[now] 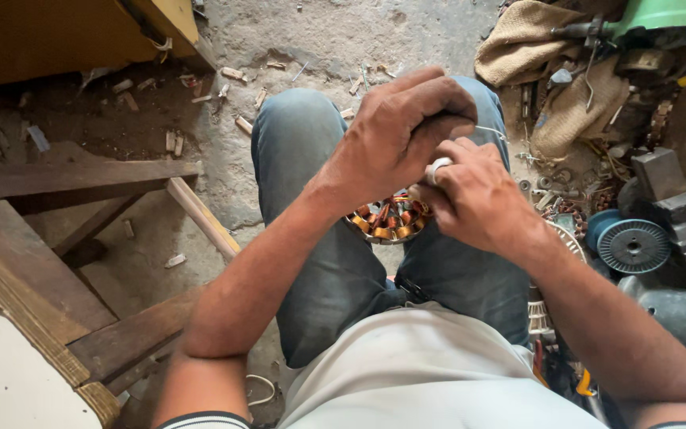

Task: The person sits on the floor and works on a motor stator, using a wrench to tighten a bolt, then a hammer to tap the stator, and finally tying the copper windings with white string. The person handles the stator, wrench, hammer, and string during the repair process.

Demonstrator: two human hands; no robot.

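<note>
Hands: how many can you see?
2. The left hand is closed above the copper-wound stator; the right hand touches it beside the lap. No others are visible.

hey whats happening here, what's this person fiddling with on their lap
A seated person holds a round motor stator with copper windings between the knees. The left hand is closed over its top, and the right hand, with a ring on one finger, pinches something at its edge. A thin pale wire runs out to the side from between the hands. A blue wire spool and scattered metal parts lie on the floor to the right, and a wooden frame sits to the left.
</note>
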